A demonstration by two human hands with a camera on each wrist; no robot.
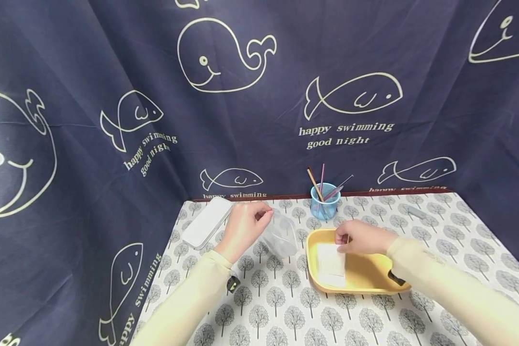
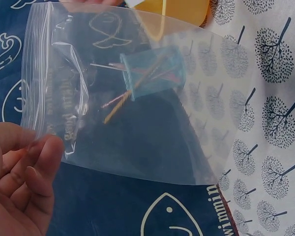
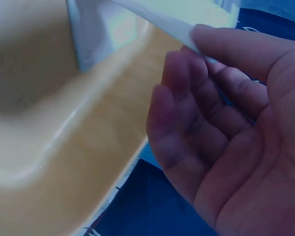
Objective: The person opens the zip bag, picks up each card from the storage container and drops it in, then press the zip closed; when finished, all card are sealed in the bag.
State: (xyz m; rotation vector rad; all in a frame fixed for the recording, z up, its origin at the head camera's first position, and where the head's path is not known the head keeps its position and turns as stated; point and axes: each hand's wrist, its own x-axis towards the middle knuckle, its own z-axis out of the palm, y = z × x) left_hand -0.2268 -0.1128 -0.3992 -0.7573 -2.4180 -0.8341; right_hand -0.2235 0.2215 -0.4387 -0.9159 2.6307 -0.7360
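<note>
the bag is a clear, thin plastic pouch [image 2: 137, 142], rectangular, with a ribbed strip along one edge and shiny creases beside it; the cup and the printed trees show hazily through it. it hangs above the counter [image 1: 259, 307], whose white cloth is printed with grey trees, to the left of a smooth yellow tray [image 1: 369, 274] with rounded corners and a raised rim. a flat, pale white rectangle [image 1: 330, 264] sits in the left part of the tray, thin-edged and matte.

my left hand [image 1: 244, 223] is pinched together, thumb and fingers clamped on a corner of the pouch at its ribbed edge. my right hand [image 1: 365, 236] is over the tray's far side, thumb and forefinger nipping a thin white edge [image 3: 160, 18], the remaining fingers curling loosely below; i cannot tell whether that edge belongs to the pale rectangle or to a separate piece.

behind the tray stands a light-blue round cup [image 1: 324, 206] holding slim coloured sticks [image 1: 315, 185]. beside my left hand lies a long white box with rounded corners [image 1: 207, 223]. a small grey bar [image 1: 416, 213] rests towards the far right.
</note>
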